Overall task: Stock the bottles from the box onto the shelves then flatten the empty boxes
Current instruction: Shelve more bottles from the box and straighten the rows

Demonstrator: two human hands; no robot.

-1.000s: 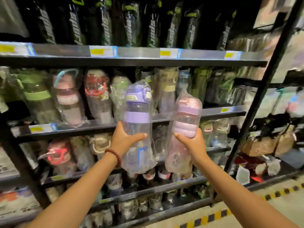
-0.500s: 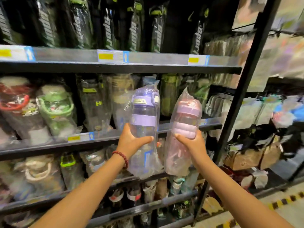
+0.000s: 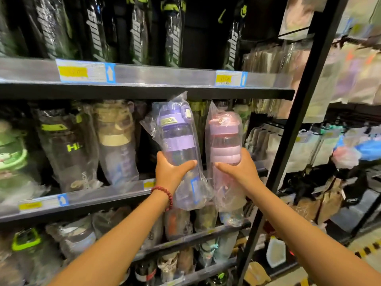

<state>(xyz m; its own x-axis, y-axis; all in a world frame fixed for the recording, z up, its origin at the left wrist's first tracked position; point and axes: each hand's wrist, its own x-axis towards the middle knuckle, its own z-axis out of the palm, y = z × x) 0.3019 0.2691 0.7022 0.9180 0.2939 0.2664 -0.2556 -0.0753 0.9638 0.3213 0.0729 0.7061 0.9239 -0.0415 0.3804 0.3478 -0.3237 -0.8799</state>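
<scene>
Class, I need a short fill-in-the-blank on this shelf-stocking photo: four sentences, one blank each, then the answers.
1. The left hand holds the bagged bottle with the ____ lid.
2. The right hand holds the bagged ____ bottle.
3. A red bead bracelet sits on the ____ wrist.
4. The two held bottles stand ____, lids up.

Answers: purple; pink; left; upright

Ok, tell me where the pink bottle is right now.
In the head view, the pink bottle is upright in the right hand, right of centre, beside the purple bottle in the left hand, before the middle shelf.
</scene>
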